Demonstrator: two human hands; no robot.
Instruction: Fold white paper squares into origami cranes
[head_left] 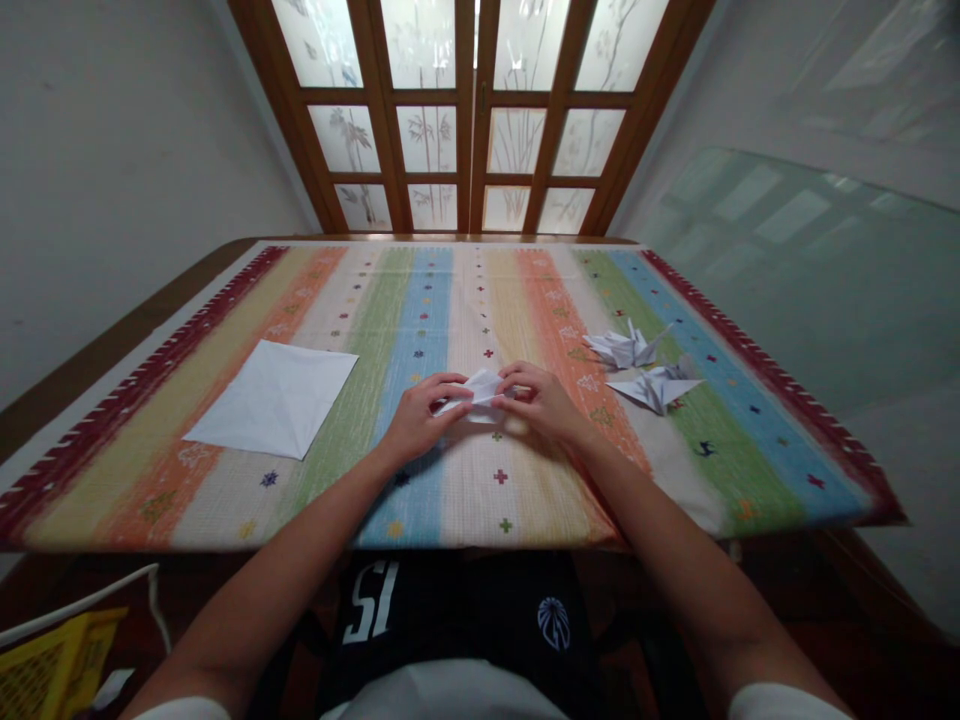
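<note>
Between both hands, just above the middle of the table, is a small piece of folded white paper (482, 386). My left hand (426, 412) pinches its left side between thumb and fingers. On the opposite side, my right hand (541, 400) grips it the same way, fingertips over the top edge and thumb below. Parts of the paper are hidden behind the fingers. To the right of my right hand lie two folded white paper cranes, one farther back (626, 348) and one nearer (657, 388).
A creased square sheet of white paper (274, 398) lies flat on the left. Everything rests on a striped, colourful tablecloth (375, 330). Wooden doors with frosted glass panes (427, 140) stand beyond the table. A yellow plastic crate (56, 660) sits low at the left.
</note>
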